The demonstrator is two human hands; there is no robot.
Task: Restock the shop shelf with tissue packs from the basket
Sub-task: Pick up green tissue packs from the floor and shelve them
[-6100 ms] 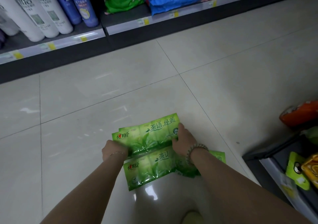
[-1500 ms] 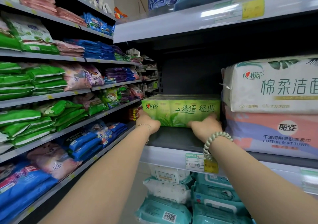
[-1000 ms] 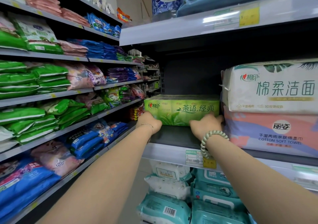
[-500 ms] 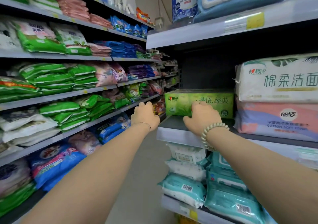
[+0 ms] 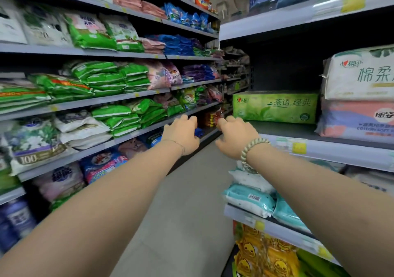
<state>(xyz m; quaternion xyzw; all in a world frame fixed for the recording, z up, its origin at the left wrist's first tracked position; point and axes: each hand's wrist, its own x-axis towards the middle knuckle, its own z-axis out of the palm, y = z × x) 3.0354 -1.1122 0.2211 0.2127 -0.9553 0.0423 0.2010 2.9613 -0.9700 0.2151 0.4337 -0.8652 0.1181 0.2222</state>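
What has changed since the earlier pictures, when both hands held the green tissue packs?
The left hand and right hand let go of the tissue packs and drew back from the shelf, empty. The packs stay on the shelf, beside the white pack.

Green tissue pack [image 5: 275,108] set on the shelf [image 5: 319,149] at two o'clock.
The left hand [image 5: 181,134] and right hand [image 5: 234,137] are held empty, fingers loosely curled, at the pack's eight o'clock.

Hands [image 5: 181,135] [image 5: 235,137] now off tissue pack [image 5: 275,107].
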